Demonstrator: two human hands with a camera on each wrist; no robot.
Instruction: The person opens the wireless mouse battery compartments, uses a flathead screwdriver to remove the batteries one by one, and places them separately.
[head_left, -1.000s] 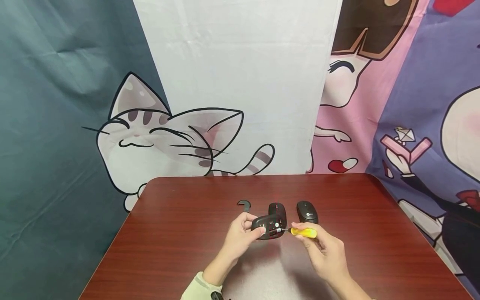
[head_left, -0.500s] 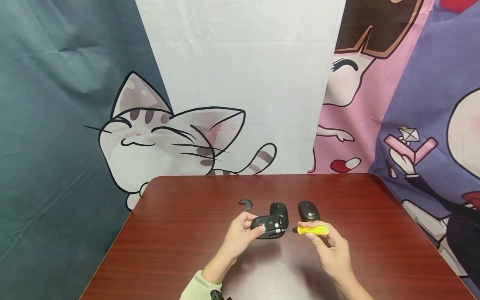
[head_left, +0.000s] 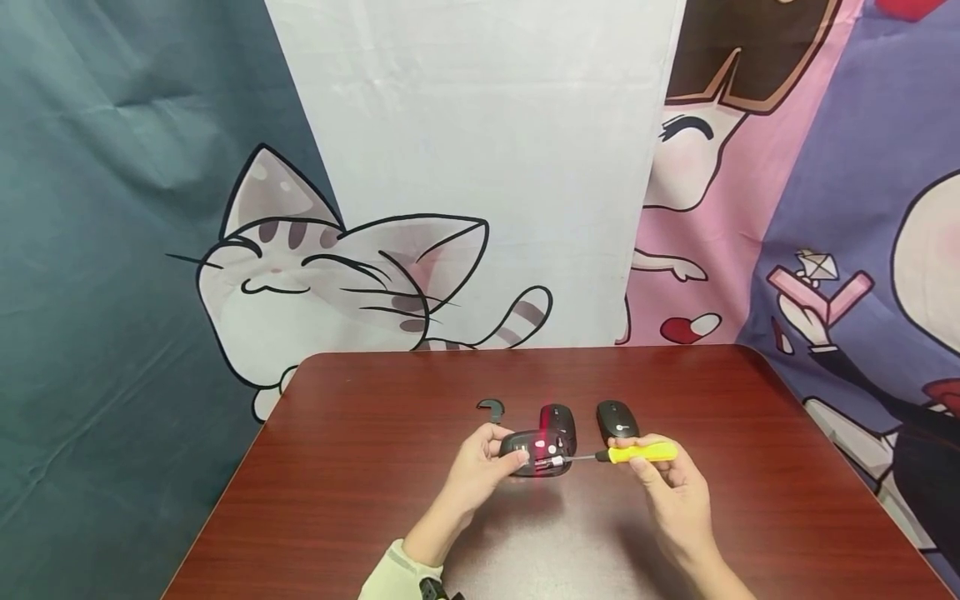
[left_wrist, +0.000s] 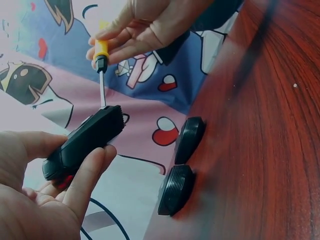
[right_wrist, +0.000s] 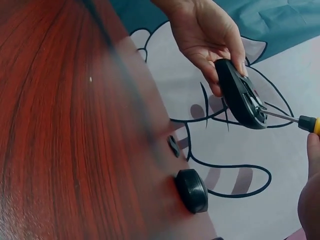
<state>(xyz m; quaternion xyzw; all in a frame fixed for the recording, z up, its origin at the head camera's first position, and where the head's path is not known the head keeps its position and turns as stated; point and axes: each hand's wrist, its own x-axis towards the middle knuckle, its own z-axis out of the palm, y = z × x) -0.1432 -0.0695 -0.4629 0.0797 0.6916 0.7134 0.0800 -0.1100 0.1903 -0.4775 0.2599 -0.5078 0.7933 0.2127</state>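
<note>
My left hand (head_left: 474,473) holds a black computer mouse (head_left: 529,442) above the table, its underside turned up, thumb on the near side. The mouse's battery compartment is uncovered, and a silvery battery (head_left: 556,461) shows in it. My right hand (head_left: 678,492) grips a yellow-handled screwdriver (head_left: 643,452) with its fingers and thumb. The screwdriver's shaft (right_wrist: 281,116) points left, its tip at the end of the compartment in the right wrist view. Whether the tip touches the battery I cannot tell. In the left wrist view the mouse (left_wrist: 87,142) appears edge-on, hiding the compartment.
Two more black mice lie on the reddish-brown table (head_left: 360,483): one (head_left: 556,417) behind the held mouse and partly hidden, another (head_left: 617,420) to its right. A hook-shaped black cover piece (head_left: 492,407) lies left of them. Printed cloth (head_left: 480,125) hangs behind the table.
My right hand and the screwdriver have shifted to the right, and more of the shaft shows between handle and mouse. The left hand and its mouse have stayed nearly still.
</note>
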